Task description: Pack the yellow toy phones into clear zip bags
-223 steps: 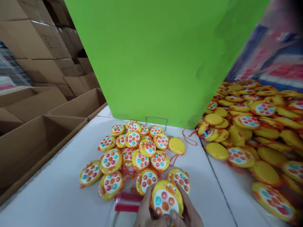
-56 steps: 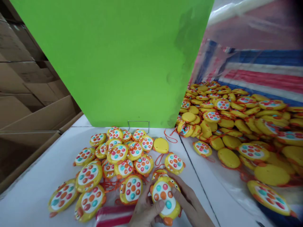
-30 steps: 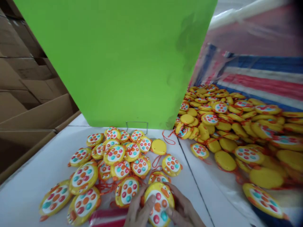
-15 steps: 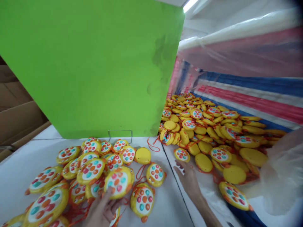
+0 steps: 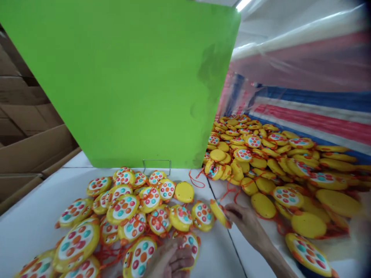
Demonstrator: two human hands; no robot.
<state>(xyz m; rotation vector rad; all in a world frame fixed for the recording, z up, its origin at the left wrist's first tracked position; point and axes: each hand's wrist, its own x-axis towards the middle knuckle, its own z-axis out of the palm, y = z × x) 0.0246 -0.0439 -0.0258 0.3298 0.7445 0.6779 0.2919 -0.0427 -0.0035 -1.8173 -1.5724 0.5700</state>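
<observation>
Fingers (image 5: 182,265) of the left hand (image 5: 165,259) curl loosely, thumb apart, over a spotted toy (image 5: 193,242); contact cannot be determined. Right forearm (image 5: 276,259) slants in from the lower right; the right hand (image 5: 245,223) pinches the edge of a tilted yellow toy (image 5: 218,213), right of the toy cluster (image 5: 124,209).

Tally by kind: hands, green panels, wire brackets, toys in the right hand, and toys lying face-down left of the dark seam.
Left hand, right hand: 2
Green panel: 1
Wire bracket: 1
Held toy: 1
Face-down toy: 1
Total: 6
</observation>
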